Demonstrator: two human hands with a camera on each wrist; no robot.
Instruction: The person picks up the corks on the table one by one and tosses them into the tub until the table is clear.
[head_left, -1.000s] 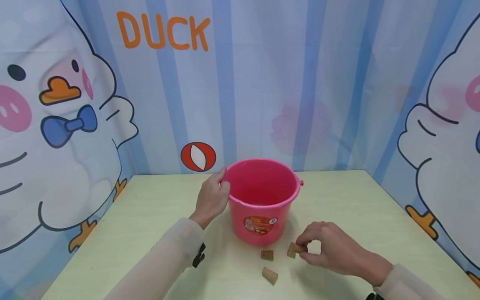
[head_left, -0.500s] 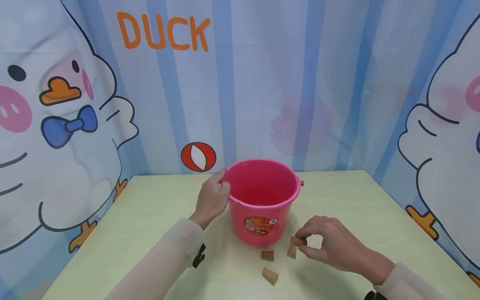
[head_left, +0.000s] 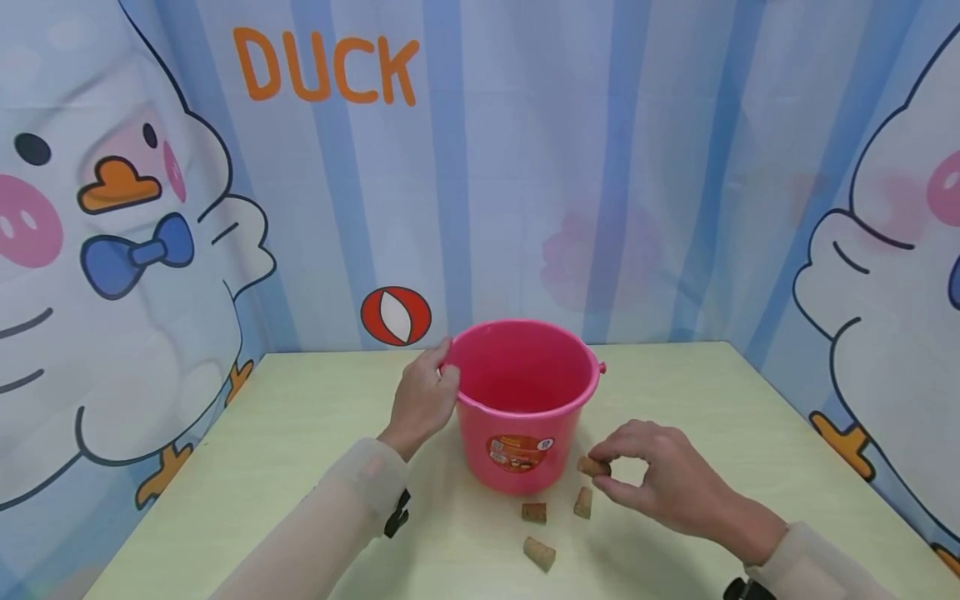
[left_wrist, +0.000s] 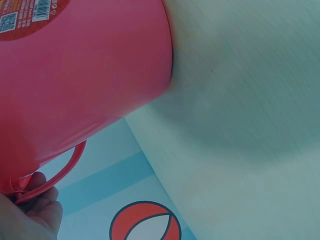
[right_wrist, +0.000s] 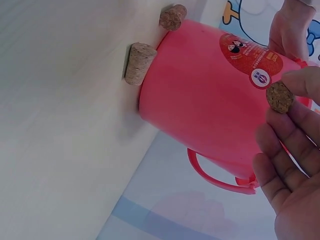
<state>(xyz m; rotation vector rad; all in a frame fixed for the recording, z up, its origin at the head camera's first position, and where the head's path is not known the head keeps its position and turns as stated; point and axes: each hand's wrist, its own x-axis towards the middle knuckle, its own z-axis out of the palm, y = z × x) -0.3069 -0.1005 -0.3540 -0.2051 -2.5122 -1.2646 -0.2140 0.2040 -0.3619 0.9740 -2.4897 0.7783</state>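
A pink bucket [head_left: 480,429] stands upright on the table, its open mouth tipped toward my view. At its left rim my left hand [head_left: 422,402] holds on; in the left wrist view, the fingers [left_wrist: 50,212] curl round the handle's end by the rim. My right hand [head_left: 671,487] pinches a cork [head_left: 594,467] between thumb and fingers, just right of the bucket and above the table. The cork's round end [right_wrist: 280,97] faces the right wrist camera. Below it on the table are a pale cork [head_left: 582,502], a darker cork [head_left: 534,512] and a tapered cork [head_left: 540,553].
The bucket's handle [left_wrist: 70,165] hangs down behind it. A pale wooden table [head_left: 300,467] spreads out on both sides. Beyond its back edge hangs a striped blue curtain [head_left: 510,167] printed with ducks and a red ball.
My right hand has lifted the pinched cork up and away from the pale cork on the table, toward the bucket. My left hand and the bucket have stayed put.
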